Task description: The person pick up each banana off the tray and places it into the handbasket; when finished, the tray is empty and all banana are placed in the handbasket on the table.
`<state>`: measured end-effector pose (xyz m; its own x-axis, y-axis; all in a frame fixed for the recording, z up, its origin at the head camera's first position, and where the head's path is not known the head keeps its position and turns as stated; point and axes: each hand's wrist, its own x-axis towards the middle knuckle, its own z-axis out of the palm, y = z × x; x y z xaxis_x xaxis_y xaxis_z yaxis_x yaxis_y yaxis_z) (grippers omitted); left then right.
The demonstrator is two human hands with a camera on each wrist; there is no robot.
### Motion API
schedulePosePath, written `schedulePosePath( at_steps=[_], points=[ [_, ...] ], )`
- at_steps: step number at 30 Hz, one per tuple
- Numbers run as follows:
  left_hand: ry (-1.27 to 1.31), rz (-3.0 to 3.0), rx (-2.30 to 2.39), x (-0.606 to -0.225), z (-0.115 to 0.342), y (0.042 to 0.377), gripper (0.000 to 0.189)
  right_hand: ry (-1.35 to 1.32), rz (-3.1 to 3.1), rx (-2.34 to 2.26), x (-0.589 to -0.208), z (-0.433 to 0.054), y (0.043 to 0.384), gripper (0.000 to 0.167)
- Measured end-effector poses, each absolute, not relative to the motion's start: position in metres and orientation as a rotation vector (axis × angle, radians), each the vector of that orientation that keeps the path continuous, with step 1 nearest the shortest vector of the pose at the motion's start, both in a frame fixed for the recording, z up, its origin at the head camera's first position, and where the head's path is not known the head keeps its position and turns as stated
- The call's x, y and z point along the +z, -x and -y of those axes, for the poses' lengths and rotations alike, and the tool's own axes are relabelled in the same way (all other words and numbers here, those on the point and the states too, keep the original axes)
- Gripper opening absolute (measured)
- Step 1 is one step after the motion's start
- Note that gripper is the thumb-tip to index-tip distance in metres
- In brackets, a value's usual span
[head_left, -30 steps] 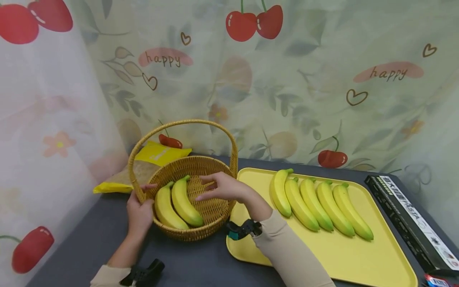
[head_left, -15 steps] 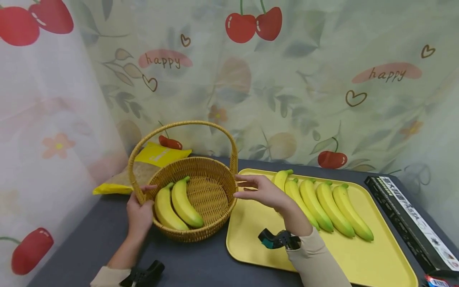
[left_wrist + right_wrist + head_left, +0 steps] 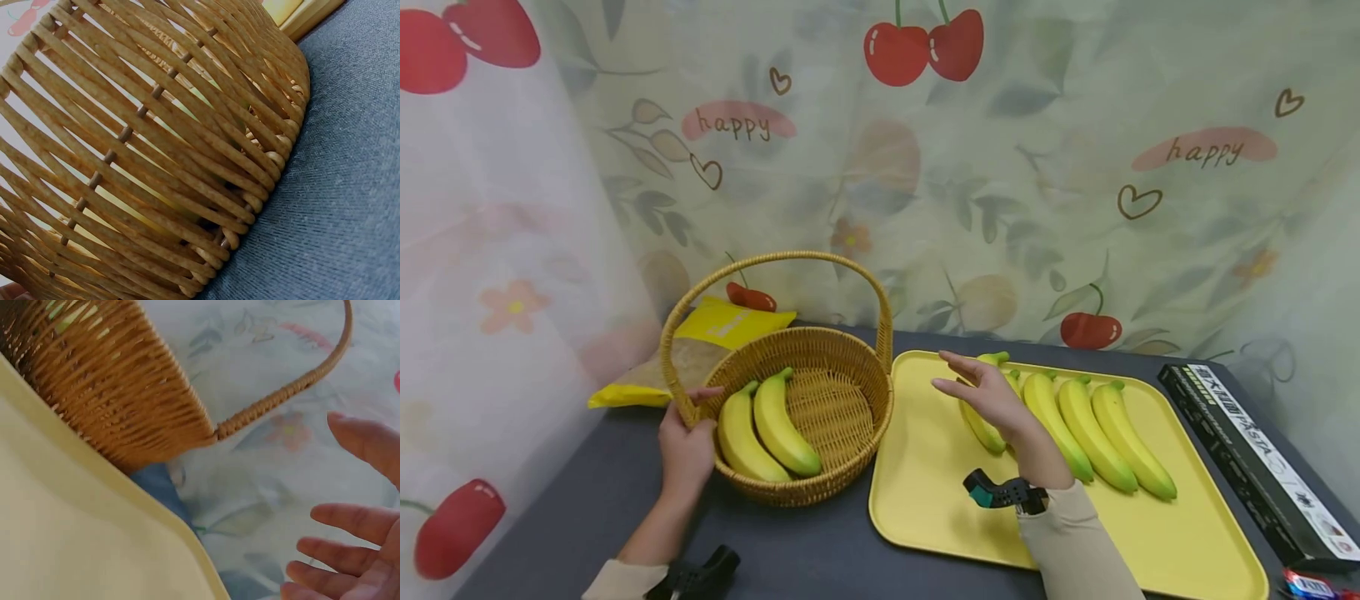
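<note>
My left hand grips the left side of a wicker basket where the arched handle meets the rim. Two bananas lie side by side inside it. Woven basket wall fills most of the left wrist view, with yellow showing through the gaps. Over the yellow tray hovers my right hand, holding nothing, its fingers extended toward the left. It partly covers the leftmost of several bananas lined up on the tray. In the right wrist view, the spread fingers are apart from the basket.
A yellow-and-clear bag lies behind the basket on the dark cloth-covered table. Right of the tray is a long black pasta box, with a small red-and-blue packet near its front end. A printed curtain hangs behind.
My right hand has come out of the basket and moved right, over the tray toward the bananas. The left hand keeps its hold on the basket.
</note>
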<state>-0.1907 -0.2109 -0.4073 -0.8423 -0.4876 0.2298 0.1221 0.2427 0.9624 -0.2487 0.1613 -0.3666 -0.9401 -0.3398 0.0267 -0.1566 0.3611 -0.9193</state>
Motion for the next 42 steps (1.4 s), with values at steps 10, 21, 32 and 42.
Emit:
schedulePosePath(
  at_steps=[10, 21, 32, 42],
  points=[
    [-0.328, 2.030, -1.647, -0.408, 0.210, 0.192, 0.042, 0.275, -2.635, -1.516, -0.385, -0.176, 0.263, 0.063],
    [-0.328, 2.033, -1.642, -0.407, 0.209, 0.191, 0.041, 0.206, -2.650, -1.454, -0.395, -0.178, 0.264, 0.067],
    [-0.327, 2.021, -1.641, -0.406, 0.210, 0.190, 0.041, 0.339, -2.809, -1.368, -0.419, -0.172, 0.270, 0.050],
    [-0.333, 2.035, -1.635, -0.407, 0.211, 0.190, 0.040, 0.261, -2.864, -1.304, -0.425, -0.168, 0.269, 0.065]
  ],
)
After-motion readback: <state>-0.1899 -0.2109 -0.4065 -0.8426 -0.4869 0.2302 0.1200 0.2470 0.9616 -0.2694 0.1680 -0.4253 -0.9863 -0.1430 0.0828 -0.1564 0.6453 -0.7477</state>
